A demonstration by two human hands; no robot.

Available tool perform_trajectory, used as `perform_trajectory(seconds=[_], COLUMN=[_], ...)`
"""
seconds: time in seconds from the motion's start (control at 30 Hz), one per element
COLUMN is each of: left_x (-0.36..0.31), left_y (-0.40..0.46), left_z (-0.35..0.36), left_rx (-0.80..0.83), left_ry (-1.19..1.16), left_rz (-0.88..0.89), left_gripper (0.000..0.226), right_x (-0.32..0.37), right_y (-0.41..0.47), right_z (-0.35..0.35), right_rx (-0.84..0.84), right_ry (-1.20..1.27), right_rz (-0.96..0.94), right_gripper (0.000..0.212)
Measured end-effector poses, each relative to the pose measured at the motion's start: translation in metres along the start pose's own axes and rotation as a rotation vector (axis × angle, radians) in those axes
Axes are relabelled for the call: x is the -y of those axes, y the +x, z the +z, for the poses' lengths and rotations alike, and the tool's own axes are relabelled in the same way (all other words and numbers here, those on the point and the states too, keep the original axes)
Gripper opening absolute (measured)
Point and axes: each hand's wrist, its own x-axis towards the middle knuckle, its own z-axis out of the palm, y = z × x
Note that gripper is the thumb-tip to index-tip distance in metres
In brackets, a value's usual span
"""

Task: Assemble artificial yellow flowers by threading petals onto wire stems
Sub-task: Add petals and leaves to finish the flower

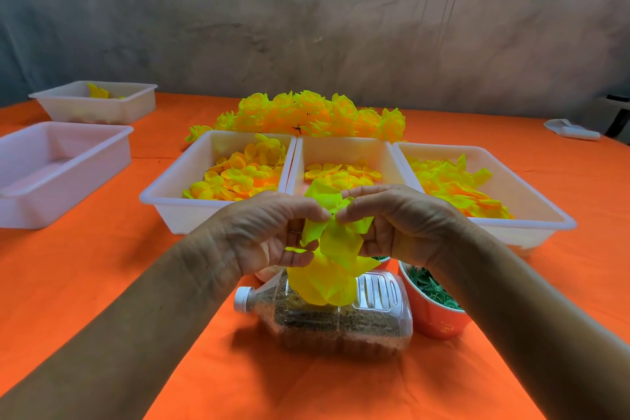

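Between my hands hangs a half-built yellow flower (332,269), its petals stacked loosely one above another. My left hand (269,232) pinches it from the left with thumb and fingertips. My right hand (395,222) pinches it from the right, the fingertips of both hands almost meeting at a small dark point, probably the stem tip. The wire stem itself is hidden by petals. Behind my hands stand three white trays of loose yellow petals: left tray (170,194), middle tray (341,147), right tray (531,201).
A clear plastic bottle (341,320) of brown grains lies on its side below my hands on the orange tablecloth (102,266). An orange bowl (433,310) of green pieces stands at its right. Finished yellow flowers (306,112) pile behind the trays. Two more white trays (64,160) sit at left.
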Motion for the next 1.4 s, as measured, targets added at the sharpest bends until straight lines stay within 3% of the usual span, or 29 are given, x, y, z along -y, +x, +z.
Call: perform_trajectory(seconds=[0.07, 0.27, 0.5, 0.6, 0.83, 1.4], left_x=[-0.001, -0.001, 0.003, 0.004, 0.003, 0.011], left_y=[0.000, 0.004, 0.003, 0.002, 0.002, 0.003], left_z=[0.000, 0.001, 0.004, 0.003, -0.001, -0.003], left_rx=[0.000, -0.028, -0.050, -0.094, -0.176, -0.194], left_ry=[-0.002, -0.041, 0.003, 0.075, 0.160, 0.246], left_rz=[-0.008, -0.029, -0.016, 0.053, 0.188, 0.176], left_gripper=[0.037, 0.005, 0.010, 0.005, 0.007, 0.014], right_x=[-0.001, -0.002, -0.006, -0.004, 0.002, -0.007], right_y=[0.001, 0.001, 0.000, -0.001, -0.002, -0.005], right_z=[0.001, 0.002, 0.003, 0.000, -0.004, 0.002], right_rx=[-0.002, -0.003, -0.023, -0.047, -0.156, -0.248], right_ry=[0.013, 0.065, 0.074, 0.011, -0.257, -0.448], right_rz=[0.016, 0.044, 0.063, 0.033, -0.075, -0.020], right_gripper=[0.021, 0.015, 0.018, 0.026, 0.022, 0.024])
